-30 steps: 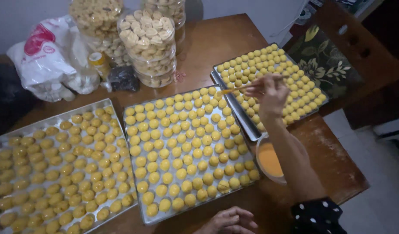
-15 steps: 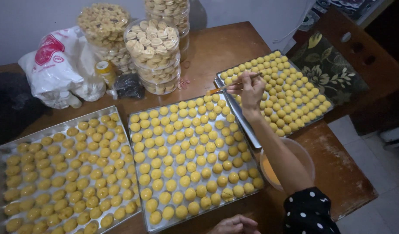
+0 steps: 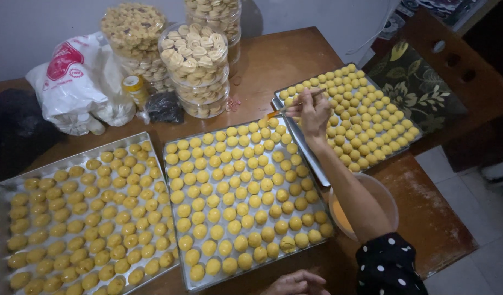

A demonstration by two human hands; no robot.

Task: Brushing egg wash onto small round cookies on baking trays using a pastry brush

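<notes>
Here, a white bag (image 3: pixel 71 87) with a red round label lies at the table's (image 3: pixel 284 60) far left edge, beside clear round tubs (image 3: pixel 194 68) of biscuits. The brown wooden table meets a pale wall. The right hand (image 3: pixel 315 112) is closed on a brush (image 3: pixel 295 105), tip over the middle tray's (image 3: pixel 177 235) far right corner. The left hand (image 3: pixel 295 284) rests at the near edge; grip unclear.

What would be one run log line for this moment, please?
right hand: holds brush over middle tray | left hand: rests at table edge | bowl: under right arm
</notes>
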